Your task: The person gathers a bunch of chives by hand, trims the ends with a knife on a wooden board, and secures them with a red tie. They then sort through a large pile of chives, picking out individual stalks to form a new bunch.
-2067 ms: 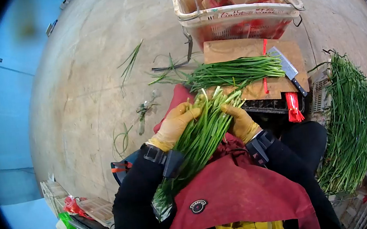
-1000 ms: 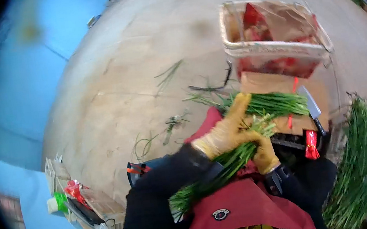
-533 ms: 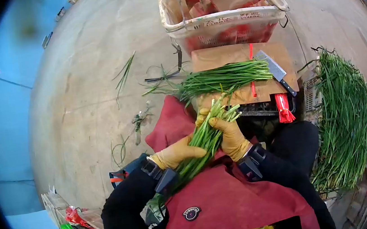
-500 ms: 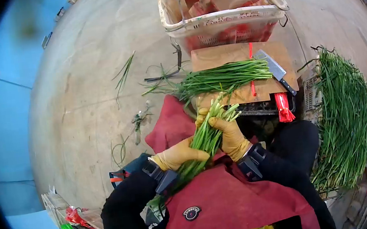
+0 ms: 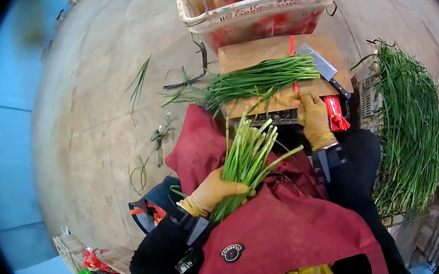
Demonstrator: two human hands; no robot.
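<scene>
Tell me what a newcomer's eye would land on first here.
First, the fanned bunch of green stalks gripped in the gloved left hand, above the red apron. Ahead, the right hand touches the near edge of a board bearing a second bunch and a cleaver. A big green heap lies at the right.

Daylight was bright, soft and even. The floor [image 5: 92, 113] showed barely any cast shadow, only thin shade beneath the crate [image 5: 249, 13] at 12 o'clock. The fisheye lens bulged the scene, and a black ring closed the frame, widest at 3 and 9 o'clock. The centre was sharp: the chives [image 5: 245, 153] gripped in the left hand [image 5: 212, 192] looked crisp. Toward 7 o'clock detail smeared, and a dark smudge blurred 11 o'clock.
</scene>
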